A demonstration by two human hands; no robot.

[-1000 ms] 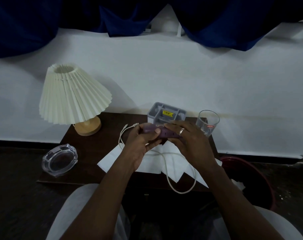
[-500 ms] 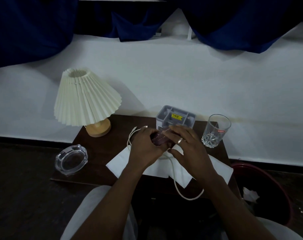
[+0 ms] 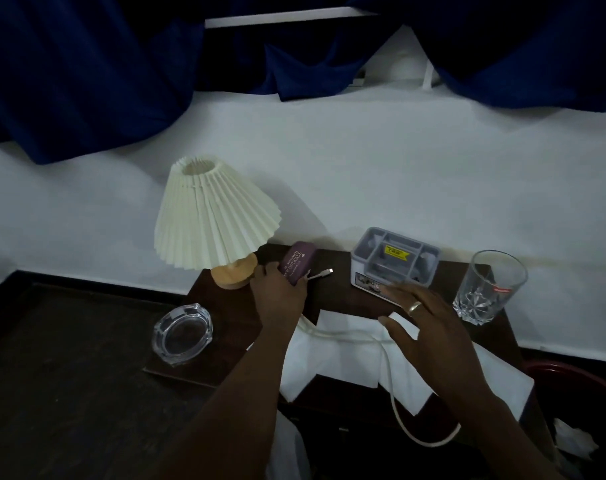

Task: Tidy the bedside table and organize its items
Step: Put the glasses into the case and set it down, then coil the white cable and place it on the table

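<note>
Head camera looked down on our bedside table. At left sat a glass ashtray and a pleated lamp. Our left hand gripped a purple glasses case beside the lamp base. Our right hand, fingers spread wide and holding nothing, was over white paper, near a grey organiser and a tumbler.

counter against wall | lamp back-left | case just right of lamp base, in left hand | organizer back-centre | glass right of organizer, apart | ashtray front-left corner | paper sheets front-centre | cable across sheets, looping over front edge | bin on floor, right
</note>
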